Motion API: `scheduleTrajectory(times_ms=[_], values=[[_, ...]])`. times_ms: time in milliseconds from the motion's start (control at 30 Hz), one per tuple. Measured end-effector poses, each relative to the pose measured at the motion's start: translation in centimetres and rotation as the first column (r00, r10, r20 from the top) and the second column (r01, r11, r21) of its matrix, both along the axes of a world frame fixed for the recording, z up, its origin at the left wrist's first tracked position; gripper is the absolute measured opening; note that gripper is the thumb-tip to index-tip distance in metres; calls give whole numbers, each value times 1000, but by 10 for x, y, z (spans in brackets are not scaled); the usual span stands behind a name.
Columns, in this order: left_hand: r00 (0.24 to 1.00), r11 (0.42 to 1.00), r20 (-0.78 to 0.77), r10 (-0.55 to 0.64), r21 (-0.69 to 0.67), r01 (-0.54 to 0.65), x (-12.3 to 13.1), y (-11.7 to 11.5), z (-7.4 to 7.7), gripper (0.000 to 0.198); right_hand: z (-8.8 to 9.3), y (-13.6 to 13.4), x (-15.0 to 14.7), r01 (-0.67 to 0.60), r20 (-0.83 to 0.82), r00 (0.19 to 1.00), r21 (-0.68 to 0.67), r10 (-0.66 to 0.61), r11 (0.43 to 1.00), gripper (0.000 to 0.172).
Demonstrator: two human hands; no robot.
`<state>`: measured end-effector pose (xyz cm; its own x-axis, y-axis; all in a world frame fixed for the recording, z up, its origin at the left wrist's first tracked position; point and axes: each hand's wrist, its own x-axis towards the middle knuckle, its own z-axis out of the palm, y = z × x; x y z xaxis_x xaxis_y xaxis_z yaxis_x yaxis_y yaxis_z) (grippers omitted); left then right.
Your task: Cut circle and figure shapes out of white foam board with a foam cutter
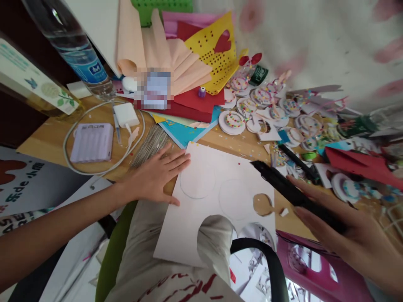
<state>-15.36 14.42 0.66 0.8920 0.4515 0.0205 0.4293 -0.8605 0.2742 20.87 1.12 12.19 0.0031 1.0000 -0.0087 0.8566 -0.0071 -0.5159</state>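
Observation:
A white card sheet (182,235) lies over the table's near edge, with its lower part sticking out above the lap. Two faint circles are drawn on its upper half. Holes are cut through its lower and right parts. My left hand (159,174) rests with fingers spread, its fingertips and thumb on the card's left edge. In my right hand (349,235) is a black utility knife (292,191), raised over the card's right side with its tip pointing up and left. Whether its blade is out cannot be made out.
At the left stand a water bottle (85,63) and an oil bottle (40,79). A lilac power bank (92,142) lies inside a looped white cable. Coloured paper (217,54) is piled behind. Several beaded white discs (233,121) and scraps crowd the right.

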Motion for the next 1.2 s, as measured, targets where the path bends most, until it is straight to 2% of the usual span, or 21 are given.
scheduleTrajectory(times_ms=[67,100,167,200,233,267,333,400,500,567,633,700,833,900,1000,1200], values=[[1000,1000,25,4,17,-4,2,-6,13,96,-14,-7,-1,119,-155,978,-117,-137,986,56],[997,999,54,48,10,-48,2,-11,20,89,-22,-9,-2,177,-238,947,-170,-214,970,56],[959,967,131,252,-75,-244,0,-29,34,71,-39,-8,-4,237,-356,884,-217,-303,947,47],[898,907,156,412,-161,-388,-2,-40,39,58,-47,-5,-6,235,-390,869,-213,-303,948,40],[814,810,137,564,-282,-514,-4,-52,42,45,-56,0,-7,216,-407,870,-194,-279,957,32],[746,689,44,665,-420,-590,-6,-65,42,40,-64,8,-9,187,-408,882,-157,-236,970,28],[666,433,-170,726,-640,-635,-9,-88,36,45,-81,28,-14,127,-350,928,-35,-132,991,23],[643,243,-209,737,-805,-541,-9,-108,22,42,-98,50,-21,65,-237,971,131,-32,989,21],[569,5,-141,810,-969,-247,-5,-127,0,33,-120,76,-36,-64,-196,975,191,102,980,21],[580,-121,-134,803,-991,-62,-1,-135,-10,31,-130,83,-44,-133,-203,965,170,167,976,23],[609,-209,-139,781,-977,46,3,-140,-16,30,-136,83,-49,-171,-210,957,154,201,973,24],[591,-272,-168,789,-958,90,9,-141,-18,33,-138,78,-51,-168,-218,955,150,199,974,26],[484,-350,-254,837,-929,118,25,-135,-24,34,-140,73,-50,-106,-232,963,147,139,983,26],[472,-365,-264,841,-921,137,31,-132,-29,35,-140,73,-50,-92,-234,964,145,125,985,26],[493,-379,-255,832,-910,168,32,-130,-37,36,-140,74,-51,-94,-230,965,143,125,985,25],[540,-368,-210,815,-907,202,27,-128,-49,33,-139,75,-53,-100,-221,967,131,127,986,24]])
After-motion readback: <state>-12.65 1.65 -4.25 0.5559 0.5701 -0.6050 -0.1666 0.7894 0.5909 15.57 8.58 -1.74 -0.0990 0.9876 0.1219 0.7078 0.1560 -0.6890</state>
